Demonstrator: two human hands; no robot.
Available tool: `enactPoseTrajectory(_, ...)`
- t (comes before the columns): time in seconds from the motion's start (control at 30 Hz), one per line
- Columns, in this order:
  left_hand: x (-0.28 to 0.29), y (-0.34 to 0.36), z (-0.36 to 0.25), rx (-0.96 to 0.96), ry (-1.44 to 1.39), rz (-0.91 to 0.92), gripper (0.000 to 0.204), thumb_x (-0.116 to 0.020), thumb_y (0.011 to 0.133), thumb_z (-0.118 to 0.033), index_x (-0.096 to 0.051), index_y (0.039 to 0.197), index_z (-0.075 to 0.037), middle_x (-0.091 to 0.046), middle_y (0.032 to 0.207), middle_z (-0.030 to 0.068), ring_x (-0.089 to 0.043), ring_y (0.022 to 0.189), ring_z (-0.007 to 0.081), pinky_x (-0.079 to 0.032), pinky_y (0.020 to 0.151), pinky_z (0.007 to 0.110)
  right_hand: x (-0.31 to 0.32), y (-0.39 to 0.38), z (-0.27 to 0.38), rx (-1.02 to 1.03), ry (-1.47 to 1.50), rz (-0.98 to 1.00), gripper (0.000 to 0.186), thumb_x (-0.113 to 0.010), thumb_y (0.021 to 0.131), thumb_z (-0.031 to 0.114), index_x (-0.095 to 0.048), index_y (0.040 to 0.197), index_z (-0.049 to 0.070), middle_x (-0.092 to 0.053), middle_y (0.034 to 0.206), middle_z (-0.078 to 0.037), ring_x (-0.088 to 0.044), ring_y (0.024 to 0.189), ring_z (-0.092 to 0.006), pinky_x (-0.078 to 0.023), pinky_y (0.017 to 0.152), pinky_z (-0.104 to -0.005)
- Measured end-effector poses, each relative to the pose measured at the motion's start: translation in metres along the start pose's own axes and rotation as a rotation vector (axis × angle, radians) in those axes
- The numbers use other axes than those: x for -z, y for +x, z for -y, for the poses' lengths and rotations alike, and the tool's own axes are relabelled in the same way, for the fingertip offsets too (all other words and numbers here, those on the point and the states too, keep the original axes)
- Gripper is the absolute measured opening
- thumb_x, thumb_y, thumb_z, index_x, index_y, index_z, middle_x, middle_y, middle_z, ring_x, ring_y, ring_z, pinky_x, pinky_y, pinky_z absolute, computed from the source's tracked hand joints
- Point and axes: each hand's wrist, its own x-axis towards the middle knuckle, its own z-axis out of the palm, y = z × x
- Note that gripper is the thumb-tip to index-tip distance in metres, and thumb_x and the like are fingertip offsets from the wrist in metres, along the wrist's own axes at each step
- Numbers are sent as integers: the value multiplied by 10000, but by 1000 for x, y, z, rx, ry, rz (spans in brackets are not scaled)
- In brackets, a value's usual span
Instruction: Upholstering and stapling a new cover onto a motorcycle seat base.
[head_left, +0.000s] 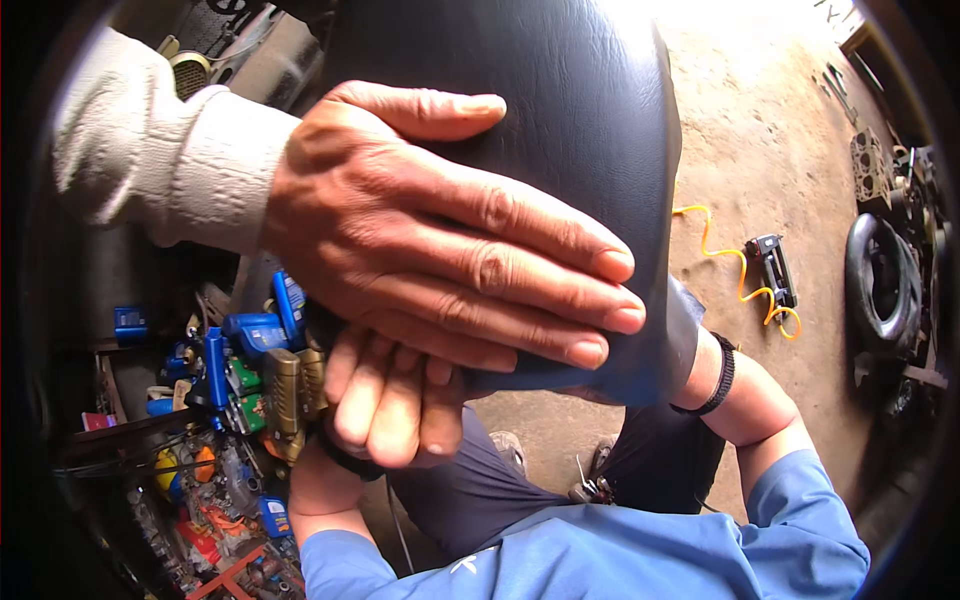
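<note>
A wide black seat (590,110) with a wrinkled, leather-like cover rises in front of me, its thin, loose edge hanging at the lower right. My left hand (395,415) is at its near left corner, fingers curled in a closed grip on the cover's edge; part of it lies under a co-worker's hand. My right hand is behind the cover's near right edge, so only my wrist (703,368) with a black band shows and the fingers are hidden. The co-worker's hand (450,240), in a cream sleeve, presses flat across the seat with fingers together.
At the left, a cluttered bench holds blue bottles (255,335), gold-coloured bottles (285,395) and many small loose parts. On the concrete floor at the right lies a black foot pump (772,275) with a coiled yellow hose (742,265). Black tyres or tubes (880,280) stand beyond it.
</note>
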Motion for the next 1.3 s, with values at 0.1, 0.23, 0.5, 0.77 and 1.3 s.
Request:
enactPoseTrajectory(0.1, -7, -8, -10, 29, 162, -42, 332, -782, 944, -67, -495, 1108, -40, -471, 1096, 79, -555, 1001, 213, -641, 828, 318, 12, -21, -12, -42, -22, -25, 533, -718, 975, 204, -563, 1484, 172, -606, 1478, -63, -547, 1399, -205, -435, 1181, -406)
enactPoseTrajectory(0.23, -44, -1, -7, 8, 268, -255, 207, -729, 989, -87, -533, 1053, -93, -461, 989, 52, -548, 884, 173, -578, 636, 261, 28, -63, -19, -97, -77, -104, 541, -724, 972, 200, -556, 1484, 149, -610, 1470, -73, -554, 1386, -203, -438, 1175, -399)
enactPoseTrajectory(0.5, -102, 7, 28, -105, 591, -1244, 235, -472, 1134, -327, -523, 930, -222, -450, 880, -26, -524, 772, 87, -484, 529, 224, 29, -68, -39, -118, -64, -74, 559, -737, 968, 192, -543, 1486, 103, -620, 1454, -95, -567, 1361, -200, -443, 1161, -386)
enactPoseTrajectory(0.77, -57, 26, 23, -16, 635, -529, 247, -514, 1115, -264, -472, 884, -186, -484, 890, -10, -571, 714, 98, -490, 468, 236, 18, -32, -48, -98, -77, -6, 580, -749, 964, 184, -530, 1487, 57, -629, 1437, -116, -581, 1336, -196, -449, 1148, -373)
enactPoseTrajectory(1.3, 12, 24, -48, 191, 221, 186, 196, -530, 1048, -165, -511, 976, 16, -580, 915, 102, -676, 750, 279, -633, 676, 367, 91, -57, -7, 32, -441, 57, 548, -744, 994, 180, -544, 1467, -11, -644, 1409, -118, -597, 1283, -168, -459, 1116, -344)
